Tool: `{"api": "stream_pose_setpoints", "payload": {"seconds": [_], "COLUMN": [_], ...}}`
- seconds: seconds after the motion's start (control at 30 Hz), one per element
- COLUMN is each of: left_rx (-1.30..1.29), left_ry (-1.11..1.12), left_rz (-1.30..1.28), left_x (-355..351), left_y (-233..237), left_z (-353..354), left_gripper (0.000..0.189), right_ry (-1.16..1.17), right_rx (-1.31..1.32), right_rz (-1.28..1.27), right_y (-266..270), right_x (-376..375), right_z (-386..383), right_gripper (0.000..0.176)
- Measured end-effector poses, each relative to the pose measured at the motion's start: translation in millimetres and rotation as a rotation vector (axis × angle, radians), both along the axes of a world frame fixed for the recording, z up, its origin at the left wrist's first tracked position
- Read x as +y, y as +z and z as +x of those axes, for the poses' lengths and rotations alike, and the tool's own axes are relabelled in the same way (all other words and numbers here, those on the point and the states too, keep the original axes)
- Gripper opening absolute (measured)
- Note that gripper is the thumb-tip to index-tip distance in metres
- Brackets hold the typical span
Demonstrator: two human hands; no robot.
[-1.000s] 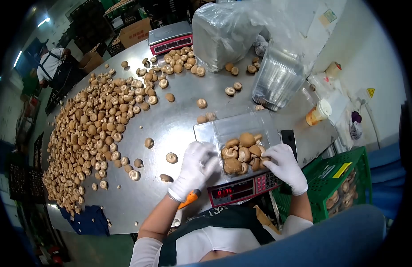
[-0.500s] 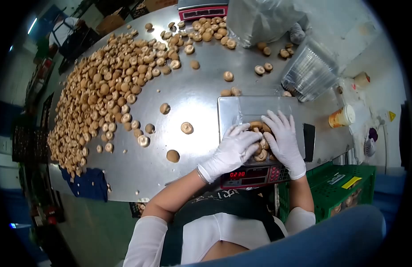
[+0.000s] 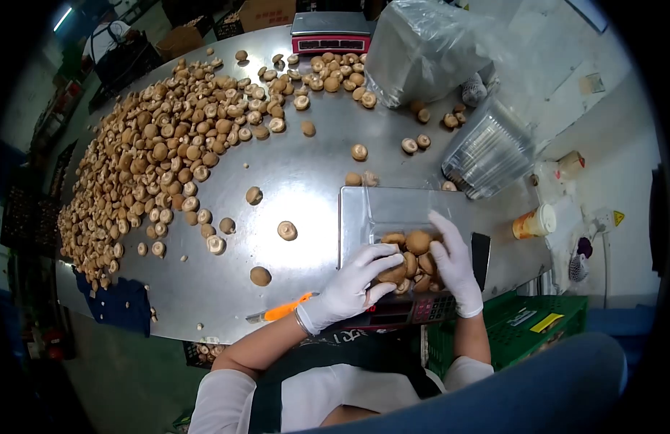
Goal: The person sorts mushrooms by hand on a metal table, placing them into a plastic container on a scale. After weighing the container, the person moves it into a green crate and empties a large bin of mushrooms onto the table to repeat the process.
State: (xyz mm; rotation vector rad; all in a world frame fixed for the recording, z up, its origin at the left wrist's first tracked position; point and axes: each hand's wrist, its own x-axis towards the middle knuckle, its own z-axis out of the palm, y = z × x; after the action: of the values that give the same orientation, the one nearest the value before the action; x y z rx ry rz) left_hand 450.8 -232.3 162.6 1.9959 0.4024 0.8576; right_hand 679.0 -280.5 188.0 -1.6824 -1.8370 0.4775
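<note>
Both my hands wear white gloves and lie around a clear plastic tray on a digital scale. Several brown mushrooms fill the tray's near part. At its left side my left hand is curled round a mushroom, thumb and fingers against it. My right hand rests along the right side of the mushrooms with its fingers spread. Part of the scale's display is hidden by my left hand.
A large mushroom pile covers the table's left part. Loose mushrooms lie mid-table. An orange-handled knife lies at the near edge. Stacked clear trays, a plastic bag, a second scale, a cup and a green crate are around.
The view has shifted, so the scale and table sit lower and further left. My left hand now cups a mushroom at the tray's left side. The orange-handled knife has come into sight.
</note>
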Motion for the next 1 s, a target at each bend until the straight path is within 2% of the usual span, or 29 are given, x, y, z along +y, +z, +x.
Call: {"api": "stream_pose_setpoints", "payload": {"seconds": [0.07, 0.1, 0.13, 0.2, 0.23, 0.27, 0.33, 0.37, 0.43, 0.47, 0.53, 0.6, 0.67, 0.73, 0.77, 0.8, 0.87, 0.9, 0.93, 1.0], "left_rx": [0.196, 0.303, 0.293, 0.126, 0.158, 0.145, 0.130, 0.122, 0.297, 0.297, 0.019, -0.050, -0.093, 0.113, 0.183, 0.199, 0.185, 0.175, 0.162, 0.168], "left_ry": [0.076, 0.071, 0.070, 0.214, 0.295, 0.285, 0.291, 0.281, 0.026, 0.008, 0.048, 0.090, 0.079, 0.153, 0.089, 0.021, 0.078, 0.097, 0.087, 0.061], "left_rz": [0.153, 0.230, 0.236, 0.128, 0.158, 0.166, -0.425, -0.417, -0.823, -0.812, -1.102, -1.161, -1.401, -1.290, -0.861, -0.430, -1.116, -1.165, -1.121, -1.006], "left_x": [0.1, -0.7, -2.6, -6.2, -9.7, -15.7, -27.3, -27.5, -25.7, -26.7, -28.6, -24.1, -16.7, -17.9, -22.5, -25.9, -11.3, -7.8, -5.7, -1.5], "left_y": [-6.2, -13.2, -11.5, -2.3, 3.1, 3.9, 1.4, -1.7, -10.4, -14.1, -22.6, -23.1, -22.3, 2.1, 10.6, 8.3, -35.9, -40.8, -42.3, -45.5], "left_z": [0.3, 0.8, 0.9, -2.2, -8.5, -12.8, -20.2, -23.2, -28.2, -29.2, -28.2, -31.6, -38.1, -40.4, -41.8, -42.4, -43.5, -46.6, -48.6, -53.9], "left_gripper": [0.048, 0.053, 0.053, 0.059, 0.065, 0.065, 0.064, 0.064, 0.041, 0.041, 0.024, 0.013, 0.012, 0.013, 0.013, 0.012, 0.025, 0.026, 0.027, 0.028], "right_ry": [-0.176, -0.246, -0.249, -0.418, -0.394, -0.388, -0.357, -0.360, -0.201, -0.210, -0.199, -0.224, -0.338, -0.476, -0.462, -0.485, -0.489, -0.433, -0.427, -0.447], "right_rx": [0.209, 0.162, 0.154, 0.204, 0.335, 0.673, 1.091, 1.084, 1.181, 1.174, 0.769, 0.739, 0.763, 0.897, 1.049, 1.142, 1.258, 1.254, 1.284, 1.185], "right_rz": [0.055, 0.074, 0.082, -0.053, -0.082, -0.088, -0.065, -0.051, 0.189, 0.206, -0.045, -0.111, -0.215, -0.321, -0.382, -0.280, -0.218, -0.203, -0.187, -0.151], "right_y": [-6.8, -8.9, -14.1, -34.0, -49.4, -53.7, -46.9, -45.7, -47.5, -42.9, -26.5, -22.0, -19.4, -36.4, -45.0, -45.2, -54.7, -57.9, -61.7, -61.5], "right_x": [3.4, 7.5, 12.5, 21.9, 24.5, 29.3, 26.8, 22.3, 4.8, -7.3, -39.1, -59.9, -79.6, -94.3, -98.4, -98.6, -98.9, -98.9, -97.7, -100.5], "right_z": [15.0, 21.5, 28.6, 43.8, 52.0, 50.1, 52.4, 54.4, 54.3, 54.3, 55.6, 38.0, 22.2, 6.5, 4.1, -5.5, -14.2, -17.1, -20.8, -33.7], "right_gripper": [0.044, 0.044, 0.044, 0.046, 0.049, 0.050, 0.047, 0.047, 0.043, 0.043, 0.040, 0.043, 0.043, 0.035, 0.027, 0.022, 0.024, 0.025, 0.020, 0.014]}}
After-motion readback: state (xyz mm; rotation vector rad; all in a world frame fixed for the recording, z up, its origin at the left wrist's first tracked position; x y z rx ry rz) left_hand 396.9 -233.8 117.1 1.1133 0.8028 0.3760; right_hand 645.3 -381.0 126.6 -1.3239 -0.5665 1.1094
